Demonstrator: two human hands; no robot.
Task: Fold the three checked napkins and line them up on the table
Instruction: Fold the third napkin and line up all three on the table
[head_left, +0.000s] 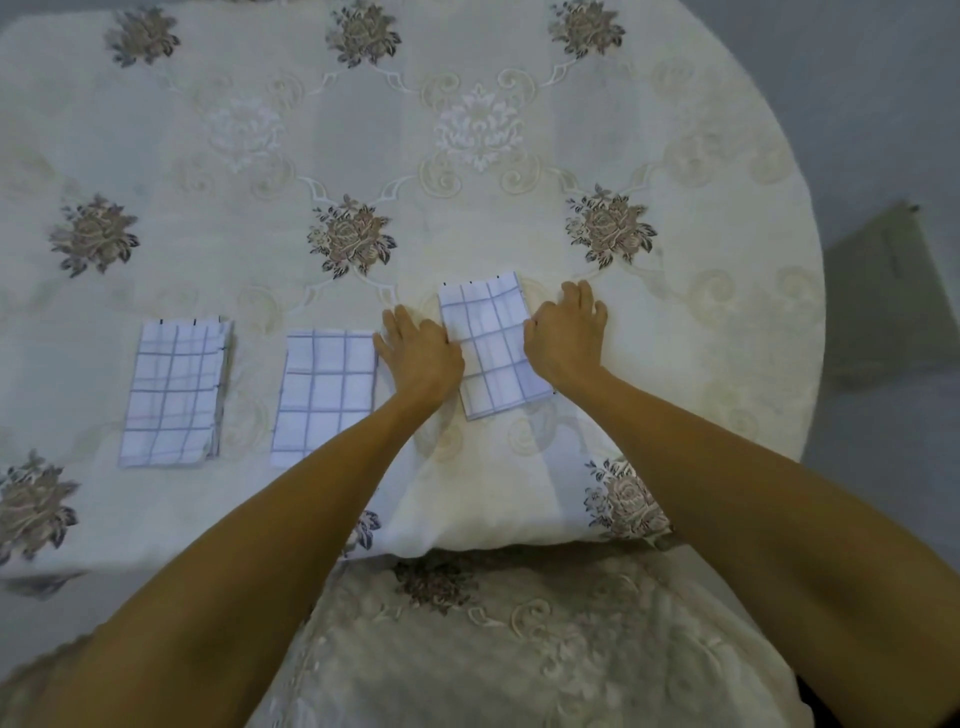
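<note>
Reaching up from the bottom edge of the frame on two bare forearms, across the draped hem of the embroidered cloth, to the middle of the picture. Bracketing the right-hand napkin (493, 348) there: left hand (421, 358) laid flat against its left edge, fingers straight and loose; right hand (563, 332) set against its right edge, fingers gently bent, thumb touching the fabric. Gripping nothing, as far as can be seen; looks like nudging rather than lifting. Lies already folded into a narrow rectangle, but skewed, top leaning toward frame left, and sits a little higher in the frame than its two neighbours. Leftward, at much the same depth: middle napkin (324, 397), folded and nearly square to the row, just beside the left hand; then left napkin (174, 395), folded, a gap apart, layers slightly fanned at its right edge. Leaves, by judgement, little: folding done on all three, only straightening the right-hand one and drawing it down into line. Beyond, only the counter (467, 156), flowered cloth stretching to the upper edge.
</note>
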